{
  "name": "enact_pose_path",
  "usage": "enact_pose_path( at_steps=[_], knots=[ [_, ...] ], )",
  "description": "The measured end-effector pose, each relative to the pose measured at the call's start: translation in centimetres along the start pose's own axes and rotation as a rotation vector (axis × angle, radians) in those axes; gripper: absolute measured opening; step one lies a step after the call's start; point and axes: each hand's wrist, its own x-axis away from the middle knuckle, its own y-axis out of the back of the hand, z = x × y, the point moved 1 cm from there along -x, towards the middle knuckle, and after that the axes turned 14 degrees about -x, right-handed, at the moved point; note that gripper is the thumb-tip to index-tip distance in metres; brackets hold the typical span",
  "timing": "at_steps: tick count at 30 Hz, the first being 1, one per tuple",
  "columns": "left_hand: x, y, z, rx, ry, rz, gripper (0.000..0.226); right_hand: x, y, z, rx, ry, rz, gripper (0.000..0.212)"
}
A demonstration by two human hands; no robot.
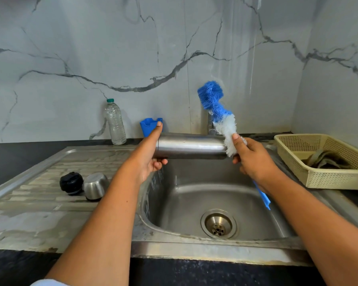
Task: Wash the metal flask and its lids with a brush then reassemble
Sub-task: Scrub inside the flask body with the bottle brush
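On the drainboard [39,203] at left sit the black lid [71,183] and the steel cap [95,186], just beside each other. The left hand [148,159] grips the flask [191,146] by its base, level over the sink [194,193]. The right hand [254,159] curls round the brush [215,106], white bristles against the flask's mouth.

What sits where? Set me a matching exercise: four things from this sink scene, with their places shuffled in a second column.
1. cylindrical steel flask
2. blue-and-white bristle brush
3. round black plastic lid
4. crumpled grey cloth

A. steel drainboard
B. right hand
C. beige plastic basket
D. left hand

Pairs: 1-D, 2-B, 3-A, 4-C.
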Motion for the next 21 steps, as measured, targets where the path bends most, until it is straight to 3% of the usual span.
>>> enact_pose_path(
  at_steps=[10,21],
  knots=[
    [-0.5,1.6,0.1,0.197,-0.030,-0.306,0.035,1.5,-1.3,1.7,0.253,0.136,0.044,0.037],
    [-1.0,2.7,0.2,0.497,0.033,-0.420,0.037,2.2,-2.3,0.9,0.344,0.060,0.201,0.030]
  ],
)
